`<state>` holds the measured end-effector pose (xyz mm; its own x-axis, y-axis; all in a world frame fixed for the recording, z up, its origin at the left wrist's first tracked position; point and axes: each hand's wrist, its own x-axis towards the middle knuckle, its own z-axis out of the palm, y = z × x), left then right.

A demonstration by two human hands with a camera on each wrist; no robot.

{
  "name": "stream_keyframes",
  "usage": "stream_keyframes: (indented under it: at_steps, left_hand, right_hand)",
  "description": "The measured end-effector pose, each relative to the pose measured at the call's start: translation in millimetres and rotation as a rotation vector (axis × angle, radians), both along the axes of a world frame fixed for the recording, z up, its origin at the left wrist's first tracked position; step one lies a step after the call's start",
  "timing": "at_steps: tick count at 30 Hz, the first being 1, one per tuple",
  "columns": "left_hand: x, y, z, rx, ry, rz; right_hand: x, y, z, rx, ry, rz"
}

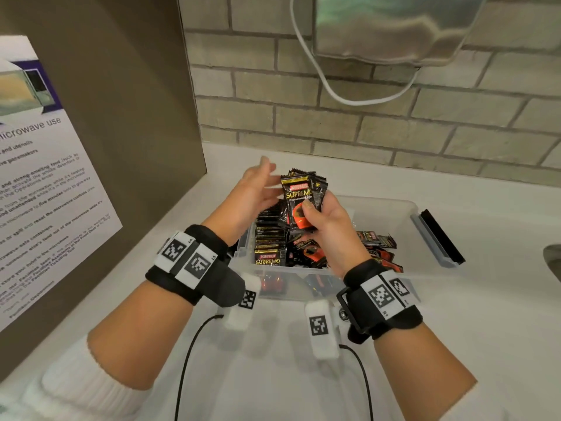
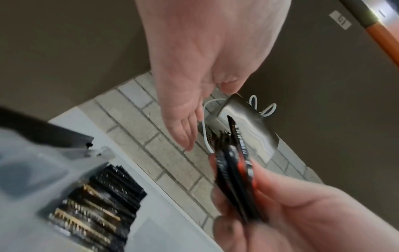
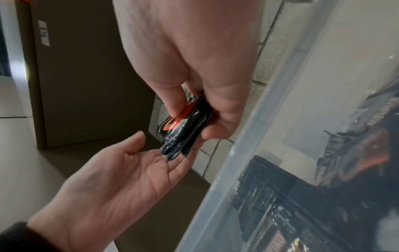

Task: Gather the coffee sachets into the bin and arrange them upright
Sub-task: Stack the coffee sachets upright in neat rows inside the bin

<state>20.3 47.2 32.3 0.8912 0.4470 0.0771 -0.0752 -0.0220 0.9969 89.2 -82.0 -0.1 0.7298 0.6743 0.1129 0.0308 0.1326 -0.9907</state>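
My right hand point(image 1: 321, 220) grips a small stack of black coffee sachets point(image 1: 300, 196) upright above the clear plastic bin point(image 1: 394, 208). In the right wrist view the thumb and fingers point(image 3: 215, 109) pinch that stack point(image 3: 183, 134). My left hand point(image 1: 258, 189) is spread flat just left of the stack, palm toward it, fingers straight; the fingertips point(image 3: 179, 163) lie under the stack's edge. A row of sachets point(image 1: 270, 235) stands upright along the bin's left side. Loose sachets point(image 1: 376, 241) lie jumbled in the middle of the bin.
The bin sits on a white counter point(image 1: 303, 375) against a brick wall point(image 1: 364, 123). A brown cabinet side with a microwave notice point(image 1: 45, 177) stands at the left. A steel dispenser point(image 1: 394, 25) with a white cable hangs above. A sink edge point(image 1: 552, 262) shows far right.
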Motion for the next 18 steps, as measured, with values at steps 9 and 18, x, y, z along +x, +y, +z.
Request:
stream_keyframes:
  at_steps: [9,18]
  left_hand:
    - [3,-21,-13,-0.073,0.031,0.117]
    - [-2,-13,0,-0.436,-0.093,-0.138]
  right_hand:
    - [-10,12,8,-0.041,-0.039,0.03]
    - [-20,38,10,-0.081,-0.297,-0.145]
